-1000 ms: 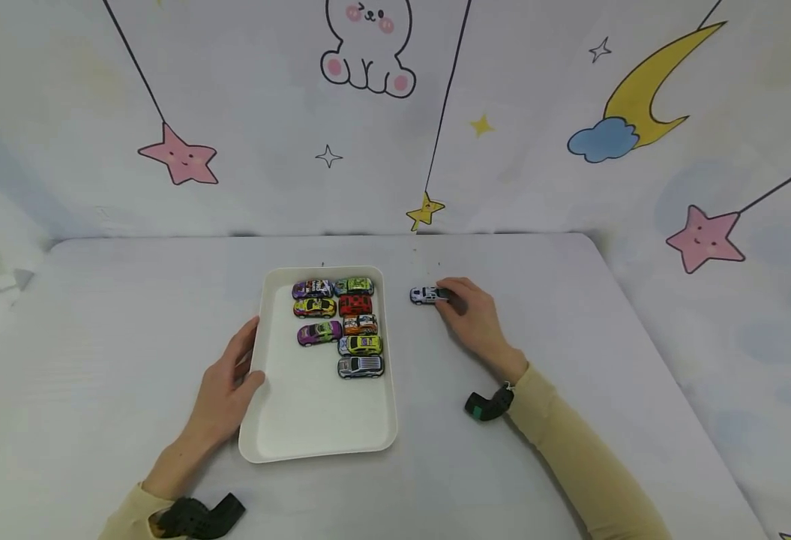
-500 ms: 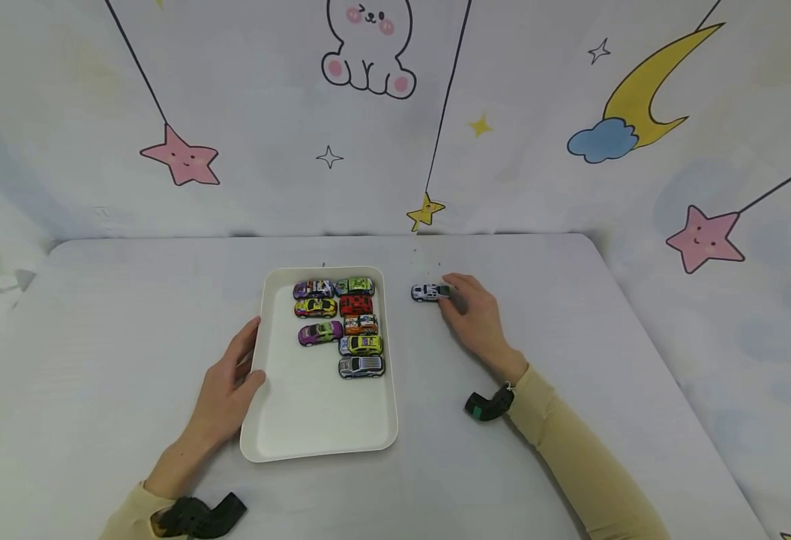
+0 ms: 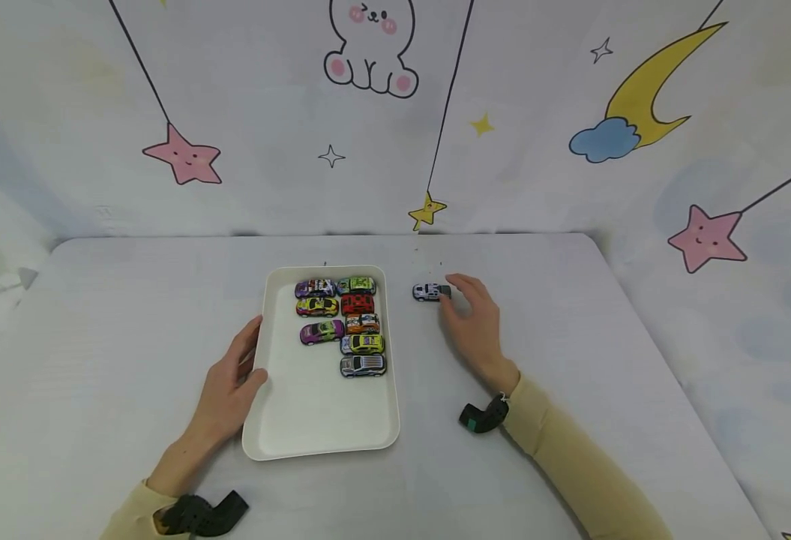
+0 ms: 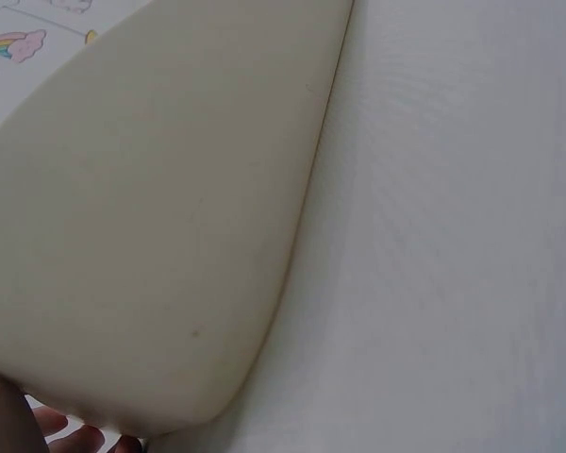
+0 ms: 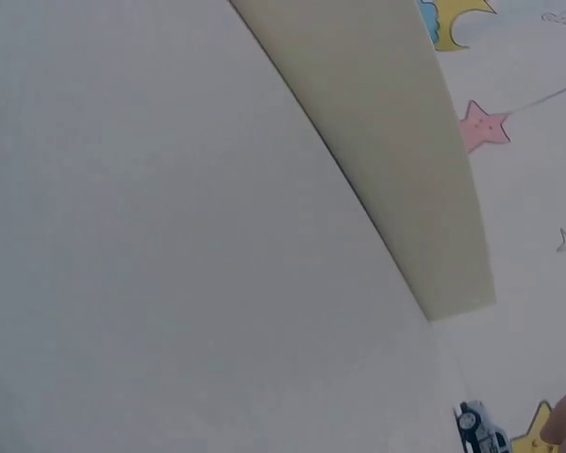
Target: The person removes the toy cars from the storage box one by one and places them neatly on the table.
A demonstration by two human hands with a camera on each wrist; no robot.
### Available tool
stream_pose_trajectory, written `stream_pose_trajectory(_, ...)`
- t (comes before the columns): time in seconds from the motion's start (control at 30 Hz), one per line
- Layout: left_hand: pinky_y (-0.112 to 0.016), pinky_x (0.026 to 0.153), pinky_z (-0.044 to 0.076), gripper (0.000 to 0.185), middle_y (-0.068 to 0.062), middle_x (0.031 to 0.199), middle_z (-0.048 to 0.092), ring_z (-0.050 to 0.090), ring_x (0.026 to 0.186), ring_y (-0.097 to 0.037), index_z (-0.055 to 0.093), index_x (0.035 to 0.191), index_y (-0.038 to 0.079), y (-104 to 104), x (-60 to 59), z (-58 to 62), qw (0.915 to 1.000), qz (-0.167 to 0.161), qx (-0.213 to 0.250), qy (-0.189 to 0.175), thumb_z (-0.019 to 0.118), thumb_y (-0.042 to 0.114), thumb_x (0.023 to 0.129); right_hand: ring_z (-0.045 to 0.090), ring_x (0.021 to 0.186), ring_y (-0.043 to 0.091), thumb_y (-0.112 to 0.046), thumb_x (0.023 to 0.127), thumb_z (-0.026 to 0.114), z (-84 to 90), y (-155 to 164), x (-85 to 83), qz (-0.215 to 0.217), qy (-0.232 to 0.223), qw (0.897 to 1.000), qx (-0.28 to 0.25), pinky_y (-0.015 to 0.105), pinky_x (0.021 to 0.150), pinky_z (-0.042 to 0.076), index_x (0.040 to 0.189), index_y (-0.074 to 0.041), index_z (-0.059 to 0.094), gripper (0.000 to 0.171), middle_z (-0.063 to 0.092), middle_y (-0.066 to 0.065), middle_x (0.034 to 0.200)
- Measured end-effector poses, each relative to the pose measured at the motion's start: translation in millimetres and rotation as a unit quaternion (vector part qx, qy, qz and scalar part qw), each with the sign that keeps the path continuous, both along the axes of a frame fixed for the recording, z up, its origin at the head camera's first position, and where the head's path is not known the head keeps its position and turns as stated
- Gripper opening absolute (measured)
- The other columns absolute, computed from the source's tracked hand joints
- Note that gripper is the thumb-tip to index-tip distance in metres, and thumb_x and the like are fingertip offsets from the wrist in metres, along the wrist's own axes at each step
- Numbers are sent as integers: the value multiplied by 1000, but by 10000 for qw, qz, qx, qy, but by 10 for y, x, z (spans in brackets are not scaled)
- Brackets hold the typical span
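A white tray point(image 3: 314, 420) lies on the table with several small toy cars point(image 3: 361, 324) lined up in its far half. My left hand point(image 3: 228, 386) holds the tray's left rim, thumb over the edge. In the left wrist view, fingertips point(image 4: 68, 438) show beneath the tray wall point(image 4: 170, 236). A white toy car point(image 3: 427, 292) stands on the table just right of the tray; it also appears small in the right wrist view as the white toy car point(image 5: 476, 429). My right hand point(image 3: 472, 319) lies behind it with relaxed fingers, the fingertips at the car's rear end.
The pale table point(image 3: 570, 315) ends at a printed backdrop point(image 3: 382, 150) with stars, a moon and a bunny. Black wrist straps point(image 3: 481, 416) sit on both forearms. Bare tabletop point(image 3: 118, 315) lies left and right of the tray.
My right hand has eased back from the white car, its fingers loosening and the wrist shifting slightly left. The car, the tray and my left hand stay put.
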State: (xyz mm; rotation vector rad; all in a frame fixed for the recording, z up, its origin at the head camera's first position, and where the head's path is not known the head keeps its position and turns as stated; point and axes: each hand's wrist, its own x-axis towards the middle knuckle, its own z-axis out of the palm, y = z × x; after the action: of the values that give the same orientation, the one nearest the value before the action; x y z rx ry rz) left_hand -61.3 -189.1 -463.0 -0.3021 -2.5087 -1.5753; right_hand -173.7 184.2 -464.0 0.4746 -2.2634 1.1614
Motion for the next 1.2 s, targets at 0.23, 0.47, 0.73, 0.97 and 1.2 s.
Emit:
stream_pose_trajectory(0.23, -2, 97, 33, 77, -25, 154, 40, 47, 133, -48, 29, 158, 12, 3, 9, 3, 10000, 36, -34, -40, 49, -11, 87, 63, 115, 25, -1, 87, 72, -14, -205, 184, 292, 171, 9990, -284, 27, 102, 46, 120, -3, 70, 34, 68, 10, 120)
stream_pose_trajectory(0.47, -2, 96, 32, 75, -25, 154, 40, 47, 133, -49, 29, 157, 10, 9, 15, 17, 10000, 45, -47, -64, 49, -11, 88, 64, 112, 26, -5, 86, 75, 12, -414, 403, 974, 264, 9948, -161, 26, 103, 47, 120, -5, 70, 35, 69, 10, 118)
stream_pose_trajectory(0.73, -3, 97, 32, 75, -25, 154, 40, 47, 133, -49, 29, 157, 9, 10, 11, 31, 9999, 64, -90, -112, 49, -10, 88, 63, 113, 25, -3, 82, 76, 34, -571, 595, 1919, 373, 9807, -13, 29, 101, 49, 119, -1, 69, 38, 67, 11, 120)
stream_pose_trajectory(0.97, -3, 97, 34, 74, -25, 155, 39, 47, 133, -48, 28, 158, 9, -33, 0, 8, 9998, 72, -117, -122, 48, -9, 89, 64, 113, 24, -5, 83, 75, 99, -730, 714, 2700, 607, 9599, 449, 32, 98, 52, 118, 0, 68, 36, 66, 11, 120)
stream_pose_trajectory(1.2, -4, 97, 35, 73, -24, 155, 40, 47, 134, -46, 28, 158, 7, -18, -10, -28, 9999, 39, -91, -111, 47, -9, 89, 63, 114, 19, -10, 85, 78, 289, -789, 768, 2510, -120, 9476, 1973, 30, 98, 52, 118, -5, 70, 34, 66, 7, 120)
